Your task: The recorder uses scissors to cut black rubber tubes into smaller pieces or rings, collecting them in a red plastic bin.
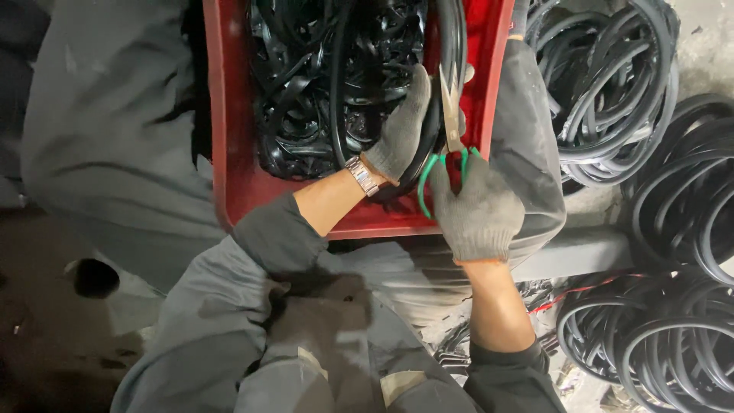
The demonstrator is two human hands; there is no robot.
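Grey knitted gloves covered both hands. The right hand (475,208) was closed around the green handles of a pair of scissors (451,130), blades pointing up and slightly parted against a black rubber strip (436,138). The left hand (401,130) gripped that same strip just beside the blades, fingers wrapped over its curve; a metal watch (362,175) sat on the wrist. The strip looped out of a red plastic crate (229,153), which rested on the person's lap and held a tangle of black rubber offcuts (321,84). Coils of black rubber seals (612,84) lay stacked to the right of the crate, on the floor.
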